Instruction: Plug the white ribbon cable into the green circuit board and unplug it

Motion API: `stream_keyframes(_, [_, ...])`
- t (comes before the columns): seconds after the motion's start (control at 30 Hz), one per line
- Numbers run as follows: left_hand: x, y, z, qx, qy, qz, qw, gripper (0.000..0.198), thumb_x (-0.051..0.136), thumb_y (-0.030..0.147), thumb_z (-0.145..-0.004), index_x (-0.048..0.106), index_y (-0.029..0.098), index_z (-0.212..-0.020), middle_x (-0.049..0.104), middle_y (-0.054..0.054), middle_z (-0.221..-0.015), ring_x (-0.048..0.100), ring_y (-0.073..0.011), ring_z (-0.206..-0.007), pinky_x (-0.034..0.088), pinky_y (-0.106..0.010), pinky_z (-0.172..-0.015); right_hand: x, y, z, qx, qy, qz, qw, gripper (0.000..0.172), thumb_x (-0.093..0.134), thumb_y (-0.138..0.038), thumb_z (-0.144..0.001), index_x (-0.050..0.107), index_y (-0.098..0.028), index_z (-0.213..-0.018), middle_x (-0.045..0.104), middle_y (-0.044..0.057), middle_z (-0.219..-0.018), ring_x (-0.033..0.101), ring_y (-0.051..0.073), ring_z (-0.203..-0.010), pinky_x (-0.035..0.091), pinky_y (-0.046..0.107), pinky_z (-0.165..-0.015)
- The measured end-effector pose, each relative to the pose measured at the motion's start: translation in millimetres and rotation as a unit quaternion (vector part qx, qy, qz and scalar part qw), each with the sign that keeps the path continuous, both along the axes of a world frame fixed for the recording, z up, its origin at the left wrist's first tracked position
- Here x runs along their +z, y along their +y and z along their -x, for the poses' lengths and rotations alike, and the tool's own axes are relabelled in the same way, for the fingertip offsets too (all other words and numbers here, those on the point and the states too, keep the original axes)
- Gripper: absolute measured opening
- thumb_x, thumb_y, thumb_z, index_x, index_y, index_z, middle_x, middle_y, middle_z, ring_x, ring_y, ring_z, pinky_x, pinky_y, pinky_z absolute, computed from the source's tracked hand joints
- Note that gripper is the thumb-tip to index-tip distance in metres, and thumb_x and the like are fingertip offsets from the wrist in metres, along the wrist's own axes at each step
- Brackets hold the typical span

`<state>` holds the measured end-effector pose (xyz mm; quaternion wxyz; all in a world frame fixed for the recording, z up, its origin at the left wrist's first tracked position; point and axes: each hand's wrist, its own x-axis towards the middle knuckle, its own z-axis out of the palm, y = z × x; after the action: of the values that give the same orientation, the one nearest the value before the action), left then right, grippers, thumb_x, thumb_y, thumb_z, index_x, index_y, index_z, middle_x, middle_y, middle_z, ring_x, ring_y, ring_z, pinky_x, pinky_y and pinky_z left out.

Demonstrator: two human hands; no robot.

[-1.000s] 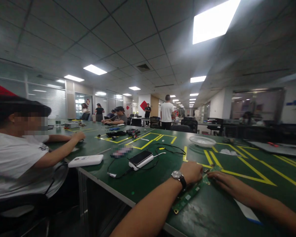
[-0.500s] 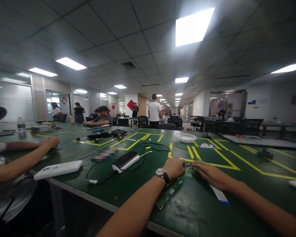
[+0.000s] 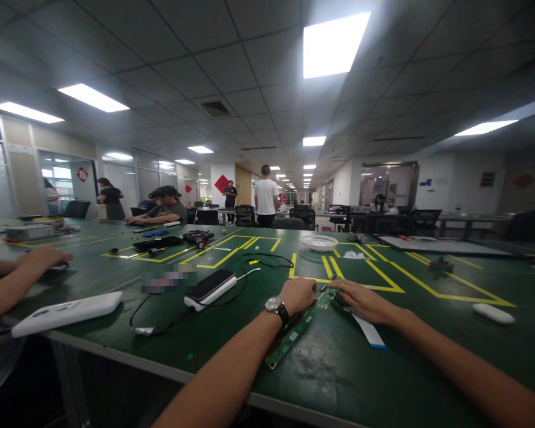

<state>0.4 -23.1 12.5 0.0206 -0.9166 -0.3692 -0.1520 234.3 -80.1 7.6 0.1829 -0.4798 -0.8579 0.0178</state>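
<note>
A long narrow green circuit board (image 3: 296,329) lies on the dark green table (image 3: 365,380) in front of me. My left hand (image 3: 298,295), with a wristwatch, is closed in a fist that rests on the board's far part. My right hand (image 3: 361,301) lies on the board's far end with its fingers stretched out and pressed down. A white flat ribbon cable with a blue tip (image 3: 369,333) runs out from under my right hand toward me.
A phone on a white power bank (image 3: 209,288) with black cables lies to the left, and a white box (image 3: 66,311) sits at the table edge. A co-worker's hand (image 3: 44,258) rests at far left. A white basket (image 3: 318,241) and yellow floor-tape lines lie beyond.
The view has swung to the right, so the co-worker at left has mostly left the frame. My two hands stay on the circuit board in the same grip.
</note>
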Motion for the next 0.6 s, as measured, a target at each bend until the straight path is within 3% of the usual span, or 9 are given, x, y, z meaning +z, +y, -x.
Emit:
stream_keyframes(0.27, [-1.4, 1, -1, 0.001, 0.0, -0.004, 1.0, 0.027, 0.048, 0.024, -0.089, 0.067, 0.025, -0.108, 0.07, -0.008, -0.106, 0.066, -0.0254, -0.101, 0.052, -0.033, -0.085, -5.3, 3, 8, 0.013, 0.007, 0.057, 0.998, 0.052, 0.03, -0.051, -0.101, 0.058, -0.024, -0.135, 0.056, 0.008, -0.141, 0.049, 0.025, -0.13, 0.033, 0.044, -0.115])
stream_keyframes(0.43, [0.4, -1, -1, 0.0, -0.004, -0.003, 1.0, 0.024, 0.049, 0.026, -0.091, 0.069, 0.024, -0.104, 0.071, -0.007, -0.104, 0.066, -0.0243, -0.1, 0.052, -0.031, -0.086, -5.6, 7, -1, -0.014, -0.034, 0.03, 0.999, 0.053, 0.027, -0.05, -0.101, 0.06, -0.024, -0.133, 0.058, 0.008, -0.139, 0.052, 0.025, -0.127, 0.035, 0.042, -0.112])
stream_keyframes(0.5, [1.5, -2, 0, 0.0, -0.007, -0.007, 1.0, 0.025, 0.048, 0.026, -0.092, 0.069, 0.024, -0.106, 0.071, -0.008, -0.104, 0.066, -0.0239, -0.099, 0.052, -0.031, -0.085, -6.0, 9, -7, -0.049, -0.07, 0.012, 0.996, 0.053, 0.025, -0.048, -0.101, 0.061, -0.024, -0.132, 0.059, 0.008, -0.137, 0.053, 0.026, -0.126, 0.037, 0.043, -0.11])
stream_keyframes(0.6, [2.0, -2, 0, -0.004, -0.015, -0.017, 1.0, 0.027, 0.046, 0.024, -0.092, 0.067, 0.024, -0.11, 0.07, -0.008, -0.105, 0.066, -0.0232, -0.099, 0.052, -0.031, -0.086, -6.8, 13, -24, -0.155, -0.142, 0.008, 0.978, 0.051, 0.023, -0.044, -0.101, 0.062, -0.026, -0.129, 0.06, 0.01, -0.134, 0.054, 0.028, -0.123, 0.041, 0.048, -0.103])
